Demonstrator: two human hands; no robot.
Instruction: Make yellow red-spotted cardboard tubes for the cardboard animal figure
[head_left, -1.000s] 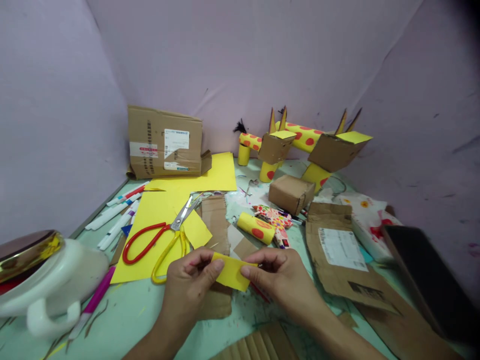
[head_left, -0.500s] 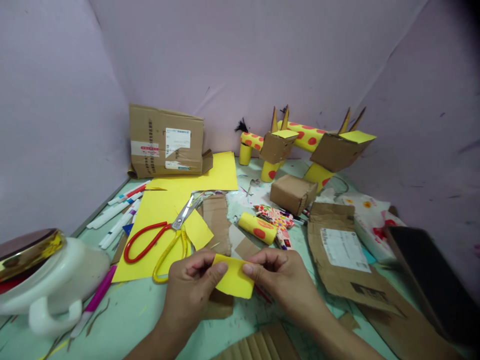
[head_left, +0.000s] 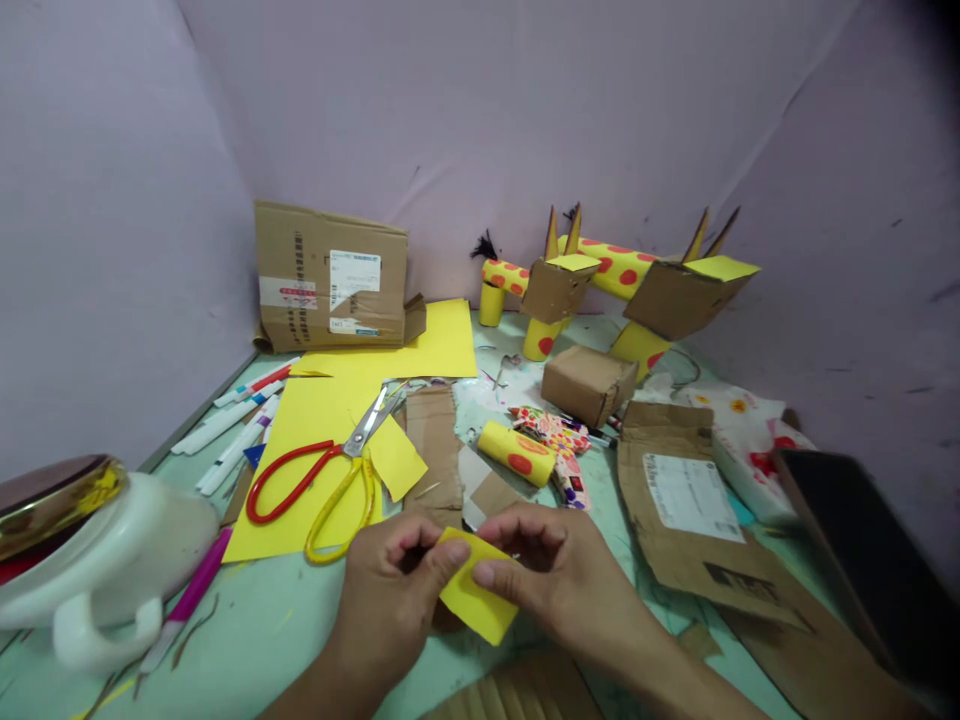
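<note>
A small piece of yellow paper (head_left: 480, 597) is pinched between my two hands, low over the table. My left hand (head_left: 397, 600) grips its left end, thumb on top. On its upper right part lies the thumb of my right hand (head_left: 562, 575), with the fingers behind the paper. Just left of my hands, scissors (head_left: 358, 445) with one red and one yellow handle rest spread on a large yellow sheet (head_left: 300, 420). A smaller yellow piece (head_left: 399, 458) lies by their blades. Beyond my right hand is a yellow tube (head_left: 516, 453) with orange-red spots.
Two cardboard animal figures (head_left: 559, 288) with yellow spotted bodies stand at the back right, by a small box (head_left: 587, 383). A larger carton (head_left: 334, 278) leans on the wall. Markers (head_left: 238, 440) and a white cup (head_left: 165, 540) are left; flattened cardboard (head_left: 637, 500) and a phone (head_left: 862, 550) right.
The yellow paper has turned clockwise, its right end dropping lower. Both hands have shifted slightly, and they are now closer together on it.
</note>
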